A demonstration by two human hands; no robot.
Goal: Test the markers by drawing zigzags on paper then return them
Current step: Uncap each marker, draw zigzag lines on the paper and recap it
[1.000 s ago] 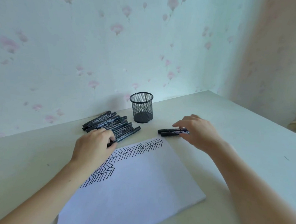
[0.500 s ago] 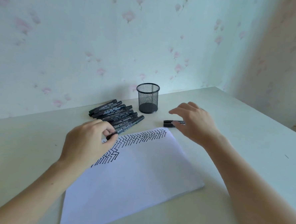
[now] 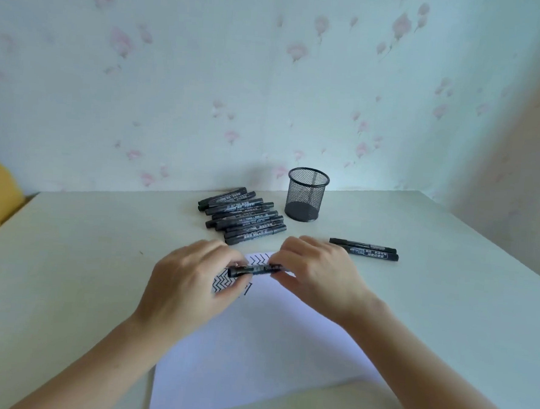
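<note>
**Marker held between both hands, cap not yet off**

Head view. The left hand [image 3: 190, 289] grips one end of a black cylindrical plastic marker [image 3: 254, 269], fingers curled round the barrel; the right hand [image 3: 318, 272] pinches its other end between fingertips and thumb. The marker lies level, just above the far edge of the white sheet of paper [image 3: 262, 355], where rows of black zigzags [image 3: 226, 280] are already drawn. Left of centre, further off, lies a pile of black markers [image 3: 241, 216] on the pale tabletop [image 3: 85, 256]. Just right of that pile stands a black wire-mesh pen cup [image 3: 307, 195], apparently holding nothing. Two more black markers [image 3: 365, 249] lie side by side to the right, apart from the pile.

Assessment: the step in hand appears to be uncapping a marker for test. Next move calls for pulling the ends apart along the barrel, then setting the tip on unmarked paper.
</note>
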